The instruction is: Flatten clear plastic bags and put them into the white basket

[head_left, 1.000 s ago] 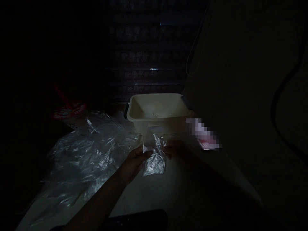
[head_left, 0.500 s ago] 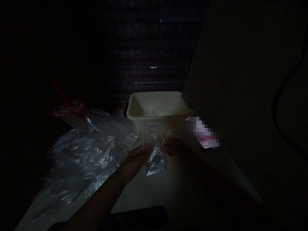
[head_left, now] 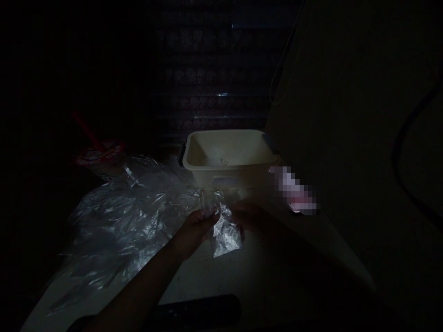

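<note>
A small clear plastic bag [head_left: 226,235] is upheld in front of the cream tub, its lower part catching the light. My left hand [head_left: 194,230] grips its left edge, thumb across the front. At its right edge is my right hand [head_left: 251,216], fingers closed around the side of the bag; deep shadow hides much of this hand. Beside my left forearm spreads a large heap of crinkled clear plastic bags [head_left: 128,226]. Just beyond both hands stands the cream plastic tub [head_left: 228,173], with a little something pale on its floor that I cannot make out.
On the left stands a sealed drink cup [head_left: 100,157] with a red straw. A phone-like blurred item [head_left: 294,191] lies right of the tub. Near the front edge of the pale table [head_left: 194,281] is a dark rounded object [head_left: 204,309]. A cable [head_left: 396,152] hangs at right.
The small bag has tilted and its lower part has swung slightly right, now shining more brightly. My right hand has shifted a little and turned darker; my left hand stays nearly in place.
</note>
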The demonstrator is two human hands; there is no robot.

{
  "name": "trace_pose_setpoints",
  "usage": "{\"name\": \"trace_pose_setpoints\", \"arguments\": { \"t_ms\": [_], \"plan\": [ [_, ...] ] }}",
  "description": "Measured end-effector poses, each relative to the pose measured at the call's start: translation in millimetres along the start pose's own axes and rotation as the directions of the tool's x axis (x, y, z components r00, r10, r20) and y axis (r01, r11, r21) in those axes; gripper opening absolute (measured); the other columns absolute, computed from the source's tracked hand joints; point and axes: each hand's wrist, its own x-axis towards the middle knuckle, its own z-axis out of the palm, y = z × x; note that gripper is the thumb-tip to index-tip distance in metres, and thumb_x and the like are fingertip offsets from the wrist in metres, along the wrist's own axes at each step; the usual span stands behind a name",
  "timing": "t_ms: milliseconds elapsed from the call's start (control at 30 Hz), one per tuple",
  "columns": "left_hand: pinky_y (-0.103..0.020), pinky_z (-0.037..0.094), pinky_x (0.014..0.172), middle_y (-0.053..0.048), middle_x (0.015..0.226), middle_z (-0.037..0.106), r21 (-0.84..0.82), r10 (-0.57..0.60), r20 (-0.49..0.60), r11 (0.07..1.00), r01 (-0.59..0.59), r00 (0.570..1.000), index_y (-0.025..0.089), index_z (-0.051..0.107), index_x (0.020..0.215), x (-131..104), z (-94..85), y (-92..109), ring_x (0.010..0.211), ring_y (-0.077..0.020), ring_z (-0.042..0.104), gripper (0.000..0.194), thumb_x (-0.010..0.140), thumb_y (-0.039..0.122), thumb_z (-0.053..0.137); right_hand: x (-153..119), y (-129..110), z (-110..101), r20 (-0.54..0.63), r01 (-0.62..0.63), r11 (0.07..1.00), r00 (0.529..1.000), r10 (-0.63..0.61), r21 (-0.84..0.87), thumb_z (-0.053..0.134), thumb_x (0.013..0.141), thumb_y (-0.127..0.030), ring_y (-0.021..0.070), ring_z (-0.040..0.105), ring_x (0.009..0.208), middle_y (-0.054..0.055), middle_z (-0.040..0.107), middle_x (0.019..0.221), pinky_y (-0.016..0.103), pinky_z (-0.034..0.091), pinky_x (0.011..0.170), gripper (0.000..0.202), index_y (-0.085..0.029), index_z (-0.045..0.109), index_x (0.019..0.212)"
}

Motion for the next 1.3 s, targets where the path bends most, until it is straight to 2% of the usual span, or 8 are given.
{"name": "trace_pose_setpoints", "arguments": {
  "t_ms": [200,400,533,767,833,933,1133,1300],
  "plan": [
    [-0.026,0.042,0.069,-0.002,0.075,0.062,0.025,0.038,0.061,0.999,-0.039,0.997,0.015,0.059,0.091,-0.4,1.1,1.1,0.070,-0.0143,0.056,0.028,0.066,0.028,0.061,-5.2,-10.6,3.5,-0.122,-0.058,0.995,0.991,0.048,-0.083,0.055,0.060,-0.027,0.0052,0.038,0.037,-0.006,0.041,0.038,0.017,0.028,0.038,0.019,-0.014,0.048,0.048],
    [-0.018,0.039,0.047,0.001,0.057,0.058,0.158,-0.004,-0.001,0.987,0.004,1.000,0.016,0.062,0.074,-1.4,-1.9,5.4,0.049,-0.0084,0.051,0.018,0.066,0.031,0.059,-2.8,-8.0,-4.5,-0.159,-0.009,0.992,0.987,-0.012,-0.126,0.050,0.063,-0.028,0.0047,0.036,0.035,-0.006,0.038,0.035,0.018,0.027,0.038,0.028,-0.016,0.039,0.040],
    [-0.018,0.040,0.047,0.002,0.052,0.056,0.165,0.009,-0.010,0.986,-0.007,1.000,0.016,0.060,0.062,0.1,-4.6,2.6,0.048,-0.0087,0.052,0.015,0.066,0.030,0.059,-3.3,-5.9,-2.8,-0.125,0.001,0.999,0.992,-0.006,-0.037,0.052,0.062,-0.030,0.0049,0.037,0.037,-0.006,0.041,0.040,0.018,0.028,0.038,0.021,-0.015,0.045,0.049],
    [-0.021,0.042,0.048,0.001,0.057,0.058,0.142,0.030,-0.049,0.990,-0.023,0.998,0.015,0.059,0.066,2.7,-7.9,-1.8,0.048,-0.0098,0.053,0.014,0.066,0.029,0.058,-2.1,-7.6,-2.6,-0.118,0.042,0.993,0.991,-0.055,-0.110,0.047,0.066,-0.026,0.0049,0.039,0.036,-0.005,0.040,0.036,0.017,0.029,0.039,0.028,-0.015,0.041,0.041],
    [-0.021,0.042,0.049,0.002,0.056,0.056,0.126,0.047,-0.052,0.991,-0.040,0.998,0.015,0.057,0.063,3.0,-8.3,-2.0,0.048,-0.0094,0.052,0.014,0.066,0.029,0.058,-1.7,-6.7,-3.5,-0.088,0.056,0.993,0.994,-0.065,-0.103,0.046,0.067,-0.025,0.0052,0.040,0.037,-0.005,0.042,0.036,0.017,0.030,0.040,0.026,-0.015,0.043,0.043],
    [-0.021,0.042,0.049,0.003,0.053,0.054,0.111,0.071,-0.071,0.992,-0.063,0.995,0.015,0.058,0.061,3.6,-8.5,-2.4,0.047,-0.0091,0.051,0.013,0.064,0.029,0.058,-2.3,-5.9,-3.0,-0.120,0.077,0.996,0.989,-0.083,-0.048,0.046,0.066,-0.023,0.0056,0.042,0.038,-0.005,0.044,0.038,0.017,0.031,0.041,0.021,-0.015,0.045,0.047],
    [-0.021,0.039,0.047,0.001,0.058,0.059,0.142,0.130,-0.125,0.984,-0.112,0.984,0.018,0.062,0.063,3.7,-7.5,-0.7,0.048,-0.0098,0.051,0.008,0.059,0.022,0.056,-1.7,-7.8,-0.7,-0.238,-0.037,0.992,0.969,0.065,0.119,0.050,0.059,-0.019,0.0090,0.049,0.046,-0.001,0.056,0.051,0.020,0.036,0.044,0.009,-0.016,0.059,0.059],
    [-0.023,0.040,0.054,0.000,0.057,0.061,0.246,0.184,-0.136,0.958,-0.146,0.974,0.016,0.065,0.060,1.5,-6.0,3.6,0.052,-0.0123,0.052,0.012,0.054,0.014,0.054,2.4,-3.8,-6.9,-0.223,-0.094,0.979,0.965,0.135,0.182,0.052,0.060,-0.027,0.0105,0.051,0.049,0.002,0.059,0.059,0.023,0.039,0.047,0.014,-0.016,0.061,0.057]
  ]
}}
